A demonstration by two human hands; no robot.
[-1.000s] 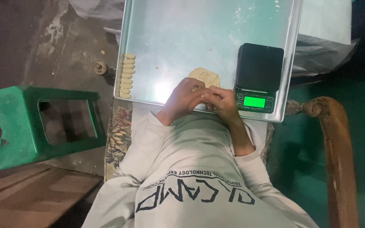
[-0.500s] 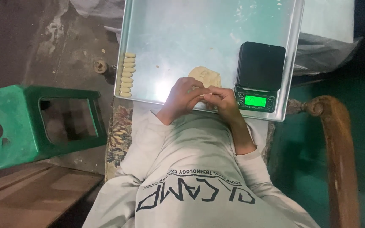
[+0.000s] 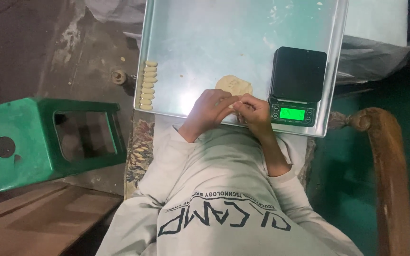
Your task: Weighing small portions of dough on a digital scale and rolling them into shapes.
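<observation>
A: Steel tray [image 3: 176, 28] overhangs the lap, scale [image 3: 296, 85] on its right edge. Tip risk if bumped.

B: Left hand [image 3: 209, 111] and right hand [image 3: 252, 111] pinch a small dough piece [image 3: 234, 105] together, grip closed. Dough lump [image 3: 234, 85] just beyond; rolled row [image 3: 147, 85] left. Squeeze hard, it smears.

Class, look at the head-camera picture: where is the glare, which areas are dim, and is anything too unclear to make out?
Head view: glare falls on the metal tray, brightest beside the left hand; the scale's green display glows. The floor on the left and the area around the wooden armrest are dim. What the left hand and right hand pinch between them is too small to tell; the dough lump is soft-edged.
</observation>
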